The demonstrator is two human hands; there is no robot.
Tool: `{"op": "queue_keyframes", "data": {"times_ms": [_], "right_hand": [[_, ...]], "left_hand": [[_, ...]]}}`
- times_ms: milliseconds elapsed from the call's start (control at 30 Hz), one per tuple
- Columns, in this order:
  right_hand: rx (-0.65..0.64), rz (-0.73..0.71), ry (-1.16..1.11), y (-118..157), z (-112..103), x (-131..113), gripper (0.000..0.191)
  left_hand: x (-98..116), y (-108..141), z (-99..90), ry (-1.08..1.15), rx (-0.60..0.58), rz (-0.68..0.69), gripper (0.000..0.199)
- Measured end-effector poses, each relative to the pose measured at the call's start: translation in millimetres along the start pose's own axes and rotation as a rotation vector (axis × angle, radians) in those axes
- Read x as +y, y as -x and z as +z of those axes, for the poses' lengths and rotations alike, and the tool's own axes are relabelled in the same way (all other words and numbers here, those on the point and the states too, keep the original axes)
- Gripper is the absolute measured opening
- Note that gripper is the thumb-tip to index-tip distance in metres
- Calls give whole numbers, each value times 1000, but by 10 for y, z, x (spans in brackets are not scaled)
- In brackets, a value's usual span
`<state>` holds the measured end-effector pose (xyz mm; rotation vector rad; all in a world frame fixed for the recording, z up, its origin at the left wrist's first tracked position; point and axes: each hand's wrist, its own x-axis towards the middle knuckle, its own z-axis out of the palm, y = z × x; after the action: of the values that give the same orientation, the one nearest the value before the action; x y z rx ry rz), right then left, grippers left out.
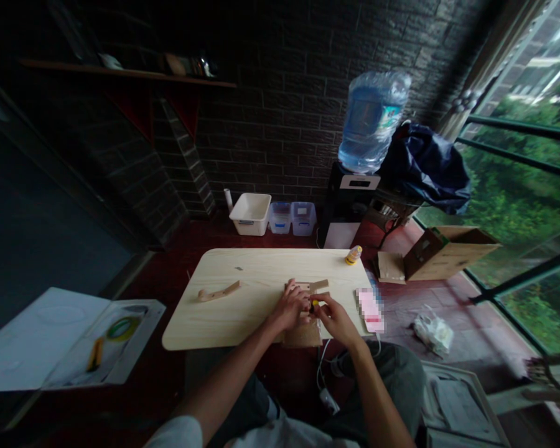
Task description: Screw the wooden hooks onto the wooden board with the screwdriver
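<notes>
My left hand (291,306) rests over wooden pieces (320,285) near the front right of the pale table (256,264), its fingers spread across them. Close beside it, my right hand (330,313) is closed round a small yellow and black tool (314,303), whose end is hidden between the hands. Beneath both hands a brown board or pad (303,335) reaches the table's front edge. Further left on the table lies a curved wooden piece (219,292) with a rounded end.
A yellow-capped bottle (353,255) stands at the table's back right corner. A pink item (370,310) lies at the right edge, with a white cable below. Behind are bins (251,214) and a water dispenser (348,205); an open case (116,342) is at left.
</notes>
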<state>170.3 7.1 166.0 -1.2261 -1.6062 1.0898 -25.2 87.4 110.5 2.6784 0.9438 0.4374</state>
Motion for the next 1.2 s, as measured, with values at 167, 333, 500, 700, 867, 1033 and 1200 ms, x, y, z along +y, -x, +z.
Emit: {"op": "queue_keyframes", "data": {"times_ms": [167,333,500,700,867,1033,1200], "right_hand": [[-37,-24,21,-29,-52,-19,38],[-7,-12,26,-5,-52,-7,38],[-40,-9,25,-3,-48,-54,40],[-42,35,-6,-17,-58,-45,41],[-59,16,8,-10,-71,-59,40],[-37,-20,-9,-22,-64,-34,39],[-44,19,-74,-31,-32,33,38]], "left_hand": [[-14,1,33,15,5,-5,26],[-12,-9,38,25,3,2,28],[4,-11,39,4,9,-15,29],[1,6,38,-16,-4,-16,26],[9,2,22,-1,6,-22,28],[25,-5,-2,15,14,-22,24],[19,-9,-5,24,-1,-20,24]]}}
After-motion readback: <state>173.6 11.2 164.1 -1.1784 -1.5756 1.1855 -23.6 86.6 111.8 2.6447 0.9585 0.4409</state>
